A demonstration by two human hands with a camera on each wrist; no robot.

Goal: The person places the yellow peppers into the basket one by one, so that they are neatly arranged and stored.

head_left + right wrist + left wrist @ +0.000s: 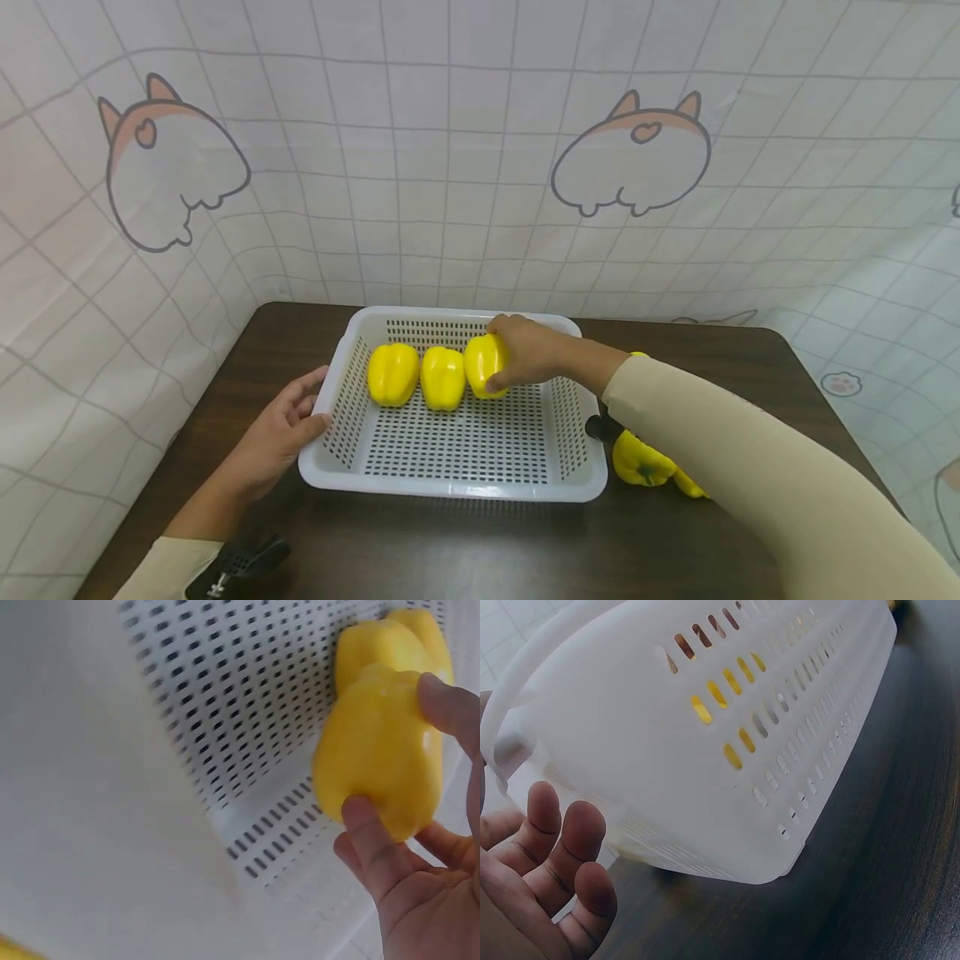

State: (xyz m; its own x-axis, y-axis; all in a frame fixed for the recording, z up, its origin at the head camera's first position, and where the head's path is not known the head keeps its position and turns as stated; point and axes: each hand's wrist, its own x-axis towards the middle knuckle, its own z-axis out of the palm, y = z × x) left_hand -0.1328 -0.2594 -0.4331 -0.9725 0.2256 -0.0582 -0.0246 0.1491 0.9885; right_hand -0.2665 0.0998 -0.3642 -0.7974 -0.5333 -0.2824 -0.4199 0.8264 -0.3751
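Observation:
A white perforated plastic basket (pixel 457 492) sits on a dark wood table, with yellow bell peppers in a row toward its back. My right hand (pixel 528 350) holds the rightmost bell pepper (pixel 483 367), thumb and fingers around its sides. Close up in the right wrist view, this bell pepper (pixel 379 750) partly covers the others behind it. To its left are the middle bell pepper (pixel 443 379) and the left bell pepper (pixel 393 375). My left hand (pixel 281 429) rests at the basket's left rim. Its loosely bent fingers (pixel 581 832) show beside the outer wall in the left wrist view.
More yellow bell peppers (pixel 641 461) lie on the table (pixel 450 554) right of the basket, partly hidden by my right sleeve (pixel 720 425). A grid-patterned cloth (pixel 420 150) with cartoon animals hangs behind the table. Black straps sit at both wrists.

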